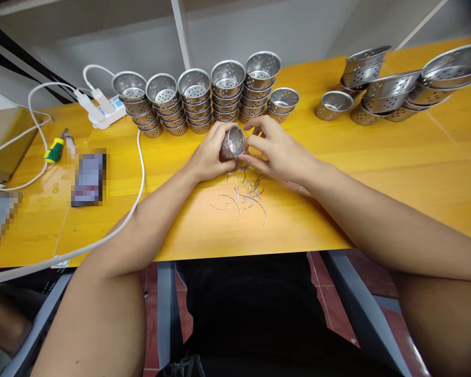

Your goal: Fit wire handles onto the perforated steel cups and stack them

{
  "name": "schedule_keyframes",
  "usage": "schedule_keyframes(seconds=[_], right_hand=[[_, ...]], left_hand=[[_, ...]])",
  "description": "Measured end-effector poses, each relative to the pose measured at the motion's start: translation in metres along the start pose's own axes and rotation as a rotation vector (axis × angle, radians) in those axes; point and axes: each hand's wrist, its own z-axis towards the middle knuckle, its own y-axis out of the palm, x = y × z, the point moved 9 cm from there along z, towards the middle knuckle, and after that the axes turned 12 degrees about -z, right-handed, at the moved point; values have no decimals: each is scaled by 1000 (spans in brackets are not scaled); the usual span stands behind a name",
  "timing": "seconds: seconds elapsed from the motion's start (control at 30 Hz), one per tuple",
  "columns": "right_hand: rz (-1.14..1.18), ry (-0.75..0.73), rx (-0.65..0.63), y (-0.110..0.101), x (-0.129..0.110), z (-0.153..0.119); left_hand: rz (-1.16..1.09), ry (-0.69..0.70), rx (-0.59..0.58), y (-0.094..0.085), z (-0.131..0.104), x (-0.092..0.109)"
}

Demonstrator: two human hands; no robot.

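Observation:
My left hand (208, 158) is wrapped around a small perforated metal cup (228, 146), which is tilted with its mouth toward my right hand. Bent round its rim are the fingers of my right hand (279, 149), thumb and index close together at the cup's edge. A thin curved line, perhaps a wire, shows across the mouth; what the right fingertips pinch is too small to make out. Below both hands, several loose curved wire pieces (251, 201) lie in a heap on the yellow table (298, 225).
Stacks of perforated cups (194, 86) line the back, with a shorter stack (283, 99) beside them. More metal cups (333, 106) and wider nested bowls (396, 86) stand right. Leftward are a power strip (108, 118), white cable (142, 162), green-yellow screwdriver (55, 150) and blurred phone-like object (88, 179).

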Motion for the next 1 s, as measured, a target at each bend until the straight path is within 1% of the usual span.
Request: schedule_keyframes(seconds=[0.2, 0.4, 0.57, 0.67, 0.73, 0.77, 0.83, 0.9, 0.97, 1.0], right_hand=[[83, 8, 20, 0, 4, -2], [145, 48, 14, 2, 8, 0], [183, 31, 88, -1, 9, -1], [141, 134, 142, -5, 19, -3], [88, 223, 174, -9, 30, -6], [65, 244, 174, -10, 35, -8], [45, 222, 126, -6, 42, -10], [67, 144, 40, 3, 44, -12], [104, 83, -36, 12, 46, -15], [119, 75, -57, 14, 46, -16]], left_hand=[[2, -12, -26, 3, 1, 0], [-7, -19, -17, 3, 0, 0], [-13, -24, -10, 3, 0, -1], [-5, -15, 7, 1, 0, -3], [2, -10, 29, -1, -1, -8], [5, -11, 45, -3, -1, -12], [-5, -23, 88, -5, -2, -22], [-33, -45, 124, -7, -3, -29], [-57, -63, 128, -7, -3, -30], [-59, -64, 118, -7, -3, -27]])
